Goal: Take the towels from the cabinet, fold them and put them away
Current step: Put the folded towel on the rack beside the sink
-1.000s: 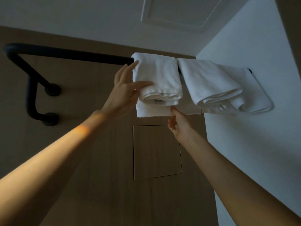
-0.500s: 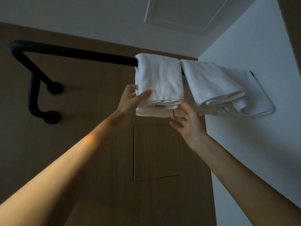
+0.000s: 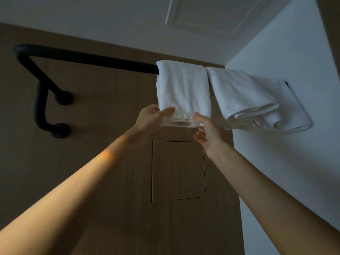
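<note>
Two folded white towels hang side by side over a black rail (image 3: 95, 58) high on the wall. The left towel (image 3: 184, 89) hangs straight down. My left hand (image 3: 150, 119) pinches its lower left corner, thumb on the front. My right hand (image 3: 207, 132) holds the lower right corner, thumb on the front and fingers underneath. The right towel (image 3: 244, 96) lies thicker and more bunched, reaching toward the white wall. Neither hand touches it.
The rail bends down at the left to two round wall mounts (image 3: 63, 98). A square flush panel (image 3: 178, 171) sits in the wooden wall below the towels. The white side wall (image 3: 287, 144) stands close on the right. A ceiling hatch (image 3: 211, 13) is overhead.
My left hand slid down from the towel's upper left side to its lower corner. My right hand rose from under the hem to its lower right corner. The towel's loose hanging flap is now tucked level.
</note>
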Motion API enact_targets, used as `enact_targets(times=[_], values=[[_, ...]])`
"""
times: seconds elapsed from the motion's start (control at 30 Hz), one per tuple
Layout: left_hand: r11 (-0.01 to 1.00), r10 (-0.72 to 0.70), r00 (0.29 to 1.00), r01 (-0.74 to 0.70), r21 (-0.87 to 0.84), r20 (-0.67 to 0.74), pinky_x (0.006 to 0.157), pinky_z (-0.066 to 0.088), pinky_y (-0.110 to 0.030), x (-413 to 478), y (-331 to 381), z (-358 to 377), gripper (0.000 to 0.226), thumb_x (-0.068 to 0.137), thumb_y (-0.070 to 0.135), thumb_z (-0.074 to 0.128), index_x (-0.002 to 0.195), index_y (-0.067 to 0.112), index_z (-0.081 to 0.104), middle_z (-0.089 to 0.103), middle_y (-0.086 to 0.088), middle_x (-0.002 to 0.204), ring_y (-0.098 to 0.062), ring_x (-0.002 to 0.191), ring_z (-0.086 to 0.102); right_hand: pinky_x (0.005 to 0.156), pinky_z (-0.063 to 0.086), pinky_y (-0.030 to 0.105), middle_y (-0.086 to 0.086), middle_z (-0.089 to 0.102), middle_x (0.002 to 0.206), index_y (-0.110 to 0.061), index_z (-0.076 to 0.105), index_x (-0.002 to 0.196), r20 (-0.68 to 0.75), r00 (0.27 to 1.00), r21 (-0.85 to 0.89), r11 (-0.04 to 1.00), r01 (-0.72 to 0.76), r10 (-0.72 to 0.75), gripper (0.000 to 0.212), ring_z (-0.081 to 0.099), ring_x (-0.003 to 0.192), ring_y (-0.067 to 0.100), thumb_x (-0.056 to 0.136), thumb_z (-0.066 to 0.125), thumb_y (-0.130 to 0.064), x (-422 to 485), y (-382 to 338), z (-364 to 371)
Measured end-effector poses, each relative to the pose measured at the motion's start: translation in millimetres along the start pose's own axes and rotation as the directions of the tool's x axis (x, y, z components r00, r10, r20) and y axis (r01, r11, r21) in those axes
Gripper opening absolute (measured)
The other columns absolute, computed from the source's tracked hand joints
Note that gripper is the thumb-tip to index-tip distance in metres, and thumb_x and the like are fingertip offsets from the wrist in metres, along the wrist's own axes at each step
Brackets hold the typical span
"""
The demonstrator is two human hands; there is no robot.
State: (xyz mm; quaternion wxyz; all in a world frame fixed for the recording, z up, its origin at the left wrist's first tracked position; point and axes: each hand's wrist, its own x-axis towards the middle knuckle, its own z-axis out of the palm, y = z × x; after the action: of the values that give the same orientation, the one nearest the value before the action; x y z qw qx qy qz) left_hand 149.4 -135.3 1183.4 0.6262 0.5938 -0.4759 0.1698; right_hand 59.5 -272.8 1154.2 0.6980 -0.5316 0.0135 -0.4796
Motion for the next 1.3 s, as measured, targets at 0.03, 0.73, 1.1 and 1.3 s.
enact_targets(times=[0.03,0.73,1.1,1.3], values=[[1.000,0.004,1.000,-0.004,-0.002,-0.008,0.070,0.056,-0.026,0,-2,0,0.029,0.084,0.036,0.070,0.084,0.012,0.054,0.062,-0.003,0.084,-0.013,0.075,0.063,0.065,0.052,0.024,0.000,0.055,0.083,-0.016,0.059,0.089,0.001,1.000,0.000,1.000,-0.007,0.007,0.023,0.050,0.068,0.009,0.080,0.076,-0.028,1,2,0],[0.970,-0.017,0.998,0.002,-0.241,-0.058,0.090,0.055,-0.038,0,2,30,0.052,0.083,0.013,0.071,0.131,0.016,0.050,0.066,-0.002,0.108,-0.018,0.098,0.068,0.074,0.061,0.036,0.014,0.068,0.112,-0.004,0.058,0.111,0.184,0.981,0.523,0.839,-0.148,0.059,0.030,0.070,0.097,0.028,0.084,0.071,-0.008,13,-4,4],[0.991,0.001,1.000,0.003,-0.137,0.029,0.096,0.051,-0.039,-8,-2,19,0.064,0.077,0.036,0.076,0.134,0.020,0.051,0.069,-0.002,0.113,-0.020,0.105,0.067,0.078,0.060,0.030,0.011,0.069,0.110,-0.008,0.063,0.105,0.128,0.990,0.405,0.909,-0.101,0.053,0.024,0.070,0.098,0.023,0.084,0.073,-0.016,1,-1,-4],[0.995,0.022,0.997,-0.014,0.098,-0.074,0.081,0.051,-0.020,-45,-10,9,0.053,0.086,0.042,0.066,0.135,0.027,0.051,0.065,0.007,0.111,-0.018,0.104,0.065,0.081,0.059,0.029,0.007,0.070,0.104,-0.012,0.066,0.103,0.172,0.978,0.298,0.940,-0.167,0.119,0.025,0.069,0.095,0.019,0.083,0.075,-0.024,-23,10,-22]])
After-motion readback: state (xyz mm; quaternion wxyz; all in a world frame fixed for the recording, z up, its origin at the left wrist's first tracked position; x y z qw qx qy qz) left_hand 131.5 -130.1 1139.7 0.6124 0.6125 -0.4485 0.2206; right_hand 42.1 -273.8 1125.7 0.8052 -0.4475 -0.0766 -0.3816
